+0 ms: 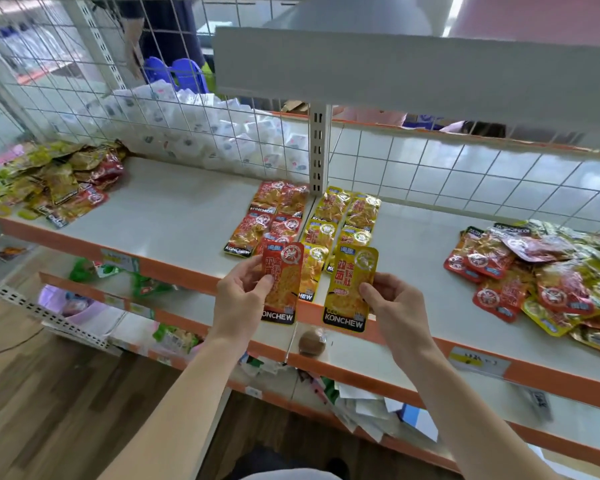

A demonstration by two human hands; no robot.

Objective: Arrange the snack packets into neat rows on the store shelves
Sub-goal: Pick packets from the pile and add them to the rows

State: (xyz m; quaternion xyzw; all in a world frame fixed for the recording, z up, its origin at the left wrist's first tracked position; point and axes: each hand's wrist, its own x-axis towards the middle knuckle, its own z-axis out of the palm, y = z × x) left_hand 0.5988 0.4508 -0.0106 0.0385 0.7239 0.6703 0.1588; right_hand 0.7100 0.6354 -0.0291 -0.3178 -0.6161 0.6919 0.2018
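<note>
Your left hand pinches one red packet between thumb and curled fingers. The packet is upright with its label facing you, over the near edge of the shelf. Your right hand pinches one yellow packet the same way, just right of the red one, and the two do not touch.

Beyond them, at the middle of the shelf, lie the sorted rows. On the left is a red block, two columns wide, with five packets showing; the nearest is partly hidden behind the one you hold. Touching it on the right is a yellow block, also two columns, with six showing and the near two partly covered.

Two loose heaps lie on the shelf: one mixed heap at the far left and one larger heap at the right, both too tangled to count. Behind the wire mesh, white packs are piled up.
</note>
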